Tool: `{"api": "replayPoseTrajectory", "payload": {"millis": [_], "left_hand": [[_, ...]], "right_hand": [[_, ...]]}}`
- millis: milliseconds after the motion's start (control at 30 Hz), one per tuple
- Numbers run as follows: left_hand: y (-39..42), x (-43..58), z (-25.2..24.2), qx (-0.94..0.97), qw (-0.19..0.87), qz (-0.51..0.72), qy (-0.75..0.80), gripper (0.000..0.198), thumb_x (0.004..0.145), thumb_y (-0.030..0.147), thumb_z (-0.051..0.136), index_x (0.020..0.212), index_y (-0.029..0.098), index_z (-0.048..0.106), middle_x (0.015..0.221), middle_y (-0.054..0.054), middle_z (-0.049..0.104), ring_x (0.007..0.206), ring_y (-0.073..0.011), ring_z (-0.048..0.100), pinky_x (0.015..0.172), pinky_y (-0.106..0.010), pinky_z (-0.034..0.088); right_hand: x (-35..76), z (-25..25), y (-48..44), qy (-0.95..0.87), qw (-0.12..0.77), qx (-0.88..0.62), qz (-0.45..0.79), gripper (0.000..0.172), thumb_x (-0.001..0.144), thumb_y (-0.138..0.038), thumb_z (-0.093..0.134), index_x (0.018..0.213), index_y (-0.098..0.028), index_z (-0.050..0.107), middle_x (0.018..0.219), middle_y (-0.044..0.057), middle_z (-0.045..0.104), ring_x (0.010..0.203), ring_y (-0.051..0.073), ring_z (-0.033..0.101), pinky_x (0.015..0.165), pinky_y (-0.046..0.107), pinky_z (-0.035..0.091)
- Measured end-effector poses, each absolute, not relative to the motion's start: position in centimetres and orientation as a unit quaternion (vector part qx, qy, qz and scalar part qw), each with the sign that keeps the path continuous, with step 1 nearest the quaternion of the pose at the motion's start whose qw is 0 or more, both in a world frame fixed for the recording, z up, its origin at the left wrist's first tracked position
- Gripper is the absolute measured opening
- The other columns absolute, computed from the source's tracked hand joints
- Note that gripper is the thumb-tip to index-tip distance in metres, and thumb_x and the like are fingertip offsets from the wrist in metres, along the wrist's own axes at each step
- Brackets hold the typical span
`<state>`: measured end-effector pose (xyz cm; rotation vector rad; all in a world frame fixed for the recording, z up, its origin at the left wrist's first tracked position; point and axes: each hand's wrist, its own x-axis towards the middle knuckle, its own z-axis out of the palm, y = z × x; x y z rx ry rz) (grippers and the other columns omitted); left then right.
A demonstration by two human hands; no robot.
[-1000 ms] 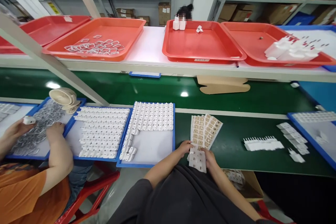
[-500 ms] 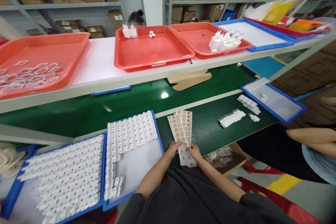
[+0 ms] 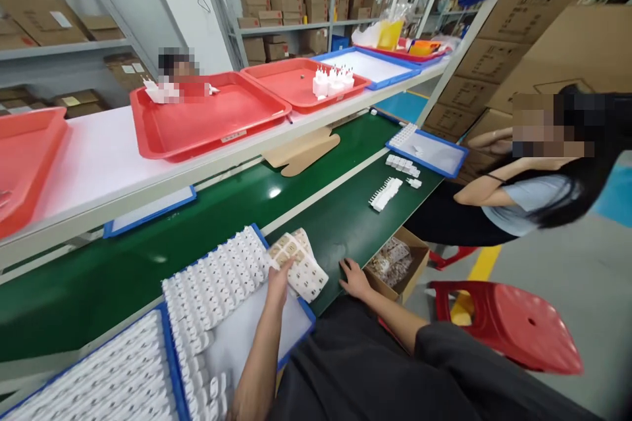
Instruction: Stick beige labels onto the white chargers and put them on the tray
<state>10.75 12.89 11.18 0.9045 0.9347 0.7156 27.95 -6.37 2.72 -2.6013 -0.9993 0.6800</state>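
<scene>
My left hand (image 3: 279, 277) grips a few sheets of stickers (image 3: 309, 275), pale with tan squares and small dark prints, beside the right edge of a blue-rimmed tray (image 3: 305, 310). The sheets bend and overlap one another. Rows of small white plastic parts (image 3: 217, 286) fill the tray's far and left sides. My right hand (image 3: 354, 278) rests at the near edge of the dark green table (image 3: 336, 243), its fingers apart and nothing in them. Just below and right of it is a cardboard box (image 3: 412, 270) with crumpled clear-and-brown material inside.
White pronged plugs (image 3: 386, 195) lie farther along the table, before another blue tray (image 3: 442, 161). Red trays (image 3: 212, 112) line the raised shelf. A person (image 3: 518, 197) sits at the right, near a red stool (image 3: 533, 329); another person's head shows behind the shelf.
My view has turned right. My right hand has let go of the sticker sheets and moved to the table edge. The left hand has carried them left, towards the tray.
</scene>
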Motion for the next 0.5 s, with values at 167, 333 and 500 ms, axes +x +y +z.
{"api": "replayPoseTrajectory", "payload": {"millis": [167, 333, 500], "left_hand": [[12.8, 1.9, 17.3, 0.360, 0.736, 0.438, 0.370, 0.064, 0.064, 0.031, 0.089, 0.124, 0.022, 0.067, 0.117, -0.007, 0.079, 0.120, -0.0278, 0.071, 0.113, -0.043, 0.051], [12.4, -6.1, 21.8, 0.364, 0.675, 0.495, 0.408, 0.063, 0.063, 0.033, 0.089, 0.123, 0.024, 0.070, 0.123, -0.004, 0.077, 0.132, -0.0316, 0.063, 0.123, -0.050, 0.041], [11.4, -9.1, 21.0, 0.370, 0.642, 0.424, 0.520, 0.066, 0.067, 0.048, 0.080, 0.130, 0.036, 0.067, 0.125, 0.000, 0.078, 0.139, -0.0373, 0.058, 0.122, -0.057, 0.043]], "right_hand": [[27.3, 2.4, -6.4, -0.365, 0.092, -0.893, 0.245, 0.083, 0.082, -0.021, 0.064, 0.160, -0.014, 0.037, 0.170, 0.020, 0.025, 0.157, 0.035, 0.023, 0.123, 0.045, 0.028], [27.8, 2.2, -6.5, -0.377, 0.086, -0.885, 0.259, 0.083, 0.084, -0.027, 0.063, 0.161, -0.015, 0.035, 0.171, 0.018, 0.024, 0.157, 0.033, 0.022, 0.124, 0.044, 0.028], [27.0, 2.6, -7.4, -0.357, 0.130, -0.887, 0.263, 0.081, 0.085, -0.024, 0.058, 0.162, -0.018, 0.034, 0.173, 0.015, 0.020, 0.159, 0.033, 0.019, 0.125, 0.049, 0.025]]}}
